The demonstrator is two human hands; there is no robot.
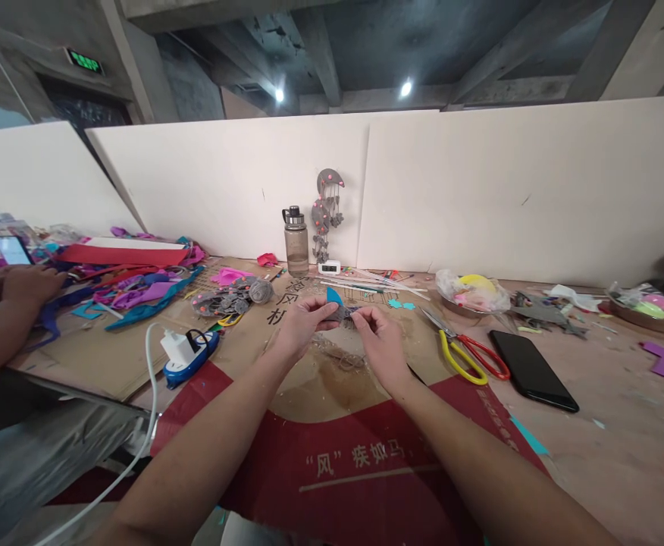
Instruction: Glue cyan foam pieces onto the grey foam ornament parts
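Pinches one small gray piece [344, 312] between two hands, above one brown-and-red printed sheet [275, 470]: with the left hand [308, 324], presses thumb against fingers at its left end, where one blue piece [333, 296] sticks up; with the right hand [382, 340], nips its right end between thumb and fingertips. Cannot tell whether blue and gray are joined. Has just below one loose tangle of thread [348, 358]. Shows to the right one pair of scissors [451, 334], one handle yellow and one red, then one black phone [534, 370]; past these, two bowls [461, 307] with plastic wrap. Has to the left one blue power strip [192, 364] with one white charger [177, 347], and beyond it one ball of gray yarn [261, 290]. Includes beyond the hands two small turquoise pieces [394, 303], one white clock [329, 267], one bottle [296, 246] and one gray crescent ornament [328, 182] against the white panels [223, 189]. Shows farthest left one co-worker's hand [32, 288] near one lit phone [12, 250].
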